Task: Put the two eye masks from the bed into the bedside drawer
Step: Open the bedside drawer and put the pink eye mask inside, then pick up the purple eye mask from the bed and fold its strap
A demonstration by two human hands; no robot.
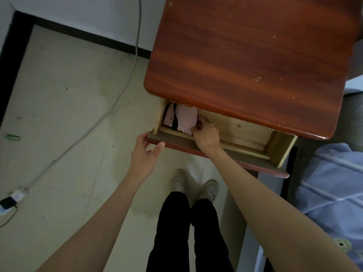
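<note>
A reddish wooden bedside cabinet (249, 55) is seen from above, with its drawer (235, 152) pulled out toward the person. A pink eye mask (186, 117) with a black strap is lying inside the drawer, in its left end, partly tucked under the cabinet top. Whether a second mask lies beneath it cannot be told. The right hand (206, 132) is reached into the drawer, and its fingers (199, 124) are pinched on the right edge of the eye mask. The left hand (145, 152) is held at the left corner of the drawer front, its fingers (159, 147) spread and loosely curled, with nothing gripped; whether the wood is touched cannot be told. A bed (334, 183) with a pale blue striped cover is seen at the right edge, beside the cabinet. A grey cable (110, 112) is trailed across the tiled floor (68, 124) to a power strip (17, 194) at the left. Black trousers and pale shoes are visible below the drawer.
</note>
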